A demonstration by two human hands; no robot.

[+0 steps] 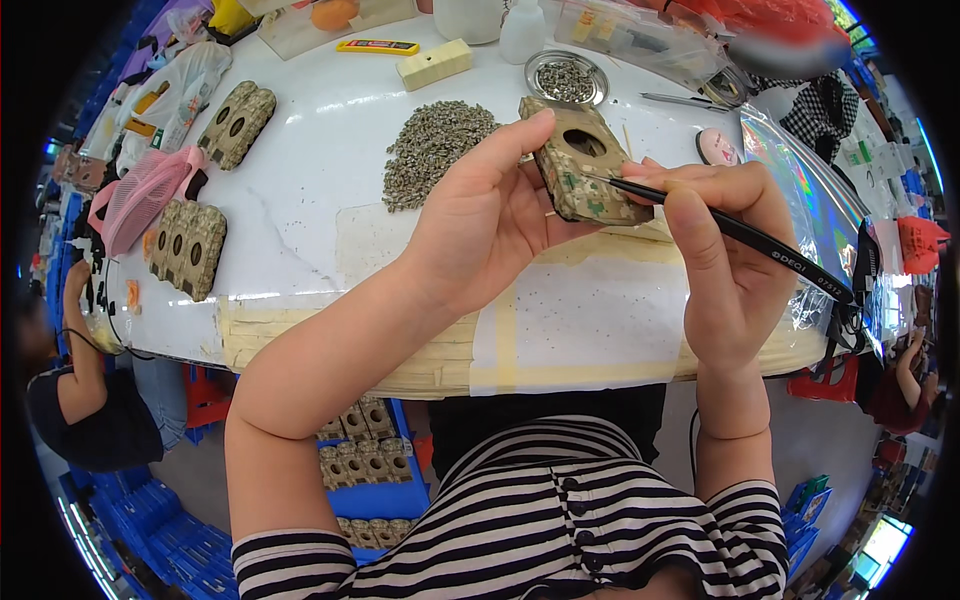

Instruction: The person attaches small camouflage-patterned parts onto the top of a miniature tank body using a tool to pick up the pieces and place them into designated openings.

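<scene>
A camouflage-patterned casing (574, 188) with an oval hole is tilted up above the table's front part. My left hand (485, 205) grips it by its left side, the thumb along the upper edge. In my right hand (740, 255) is a pair of black tweezers (740, 230), held like a pen. Their fine tip meets the casing's face just below the hole; whether a part sits in the tip is too small to tell. Behind my left hand lies a heap of small metal parts (432, 150). A round metal dish (603, 92) beyond the casing holds more of them.
Similar casings (186, 250) stand at the left beside a pink bag (145, 200). A pale block (435, 65), a yellow cutter (377, 47) and a white bottle (522, 32) lie or stand at the back. Below the table, a blue crate (375, 497) holds several casings. Other people sit at both sides.
</scene>
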